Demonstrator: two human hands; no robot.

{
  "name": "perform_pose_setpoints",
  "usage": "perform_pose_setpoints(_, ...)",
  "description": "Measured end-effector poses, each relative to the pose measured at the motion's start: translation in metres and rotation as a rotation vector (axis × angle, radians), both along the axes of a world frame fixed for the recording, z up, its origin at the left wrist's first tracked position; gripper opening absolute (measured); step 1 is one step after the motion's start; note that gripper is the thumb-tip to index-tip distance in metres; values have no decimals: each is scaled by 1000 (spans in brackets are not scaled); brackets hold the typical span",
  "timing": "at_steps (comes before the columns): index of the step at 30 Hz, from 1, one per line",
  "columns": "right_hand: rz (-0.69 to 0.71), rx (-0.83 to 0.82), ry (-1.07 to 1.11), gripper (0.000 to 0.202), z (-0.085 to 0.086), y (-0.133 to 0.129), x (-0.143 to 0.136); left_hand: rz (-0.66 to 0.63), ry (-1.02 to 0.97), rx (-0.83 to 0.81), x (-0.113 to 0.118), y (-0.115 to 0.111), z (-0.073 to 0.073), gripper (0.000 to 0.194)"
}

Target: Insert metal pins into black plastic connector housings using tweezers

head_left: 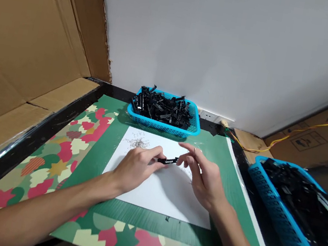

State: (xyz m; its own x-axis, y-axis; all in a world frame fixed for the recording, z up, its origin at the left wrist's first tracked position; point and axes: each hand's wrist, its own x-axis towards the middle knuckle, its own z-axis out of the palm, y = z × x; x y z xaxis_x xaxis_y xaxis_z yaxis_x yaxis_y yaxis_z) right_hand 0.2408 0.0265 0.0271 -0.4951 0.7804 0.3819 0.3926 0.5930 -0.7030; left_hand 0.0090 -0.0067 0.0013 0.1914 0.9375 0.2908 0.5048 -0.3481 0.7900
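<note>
A small black plastic part (169, 161) is held above a white sheet (152, 192). My left hand (140, 163) pinches its left end between thumb and fingers. At the part's right end, the thumb and index finger of my right hand (202, 173) are pressed together, with another finger stretched out above; whether they grip the part or a tiny piece is too small to tell. A pile of thin metal pieces (138, 143) lies on the sheet's upper left, and a few more lie near my right fingers.
Behind the sheet stands a blue basket (163, 127) full of black parts. Another blue basket (287, 232) with black parts is at the right. Cardboard (26, 24) walls the left side. Sockets (209, 116) and a yellow-red cable (260, 149) are at the back right.
</note>
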Motion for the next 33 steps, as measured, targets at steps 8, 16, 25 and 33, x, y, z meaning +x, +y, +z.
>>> perform_pose_setpoints(8,30,235,-37,26,7,0,-5,-26,39,145,-1,4,-7,11)
perform_pose_setpoints(16,-129,13,212,4,-1,-5,-17,-88,-5,256,-1,7,-15,14)
perform_pose_setpoints(25,-96,-216,231,14,-9,-8,-31,-91,-11,257,1,6,-14,18)
perform_pose_setpoints(33,-102,-190,198,15,-9,-8,-30,-93,-6,257,1,6,-14,17)
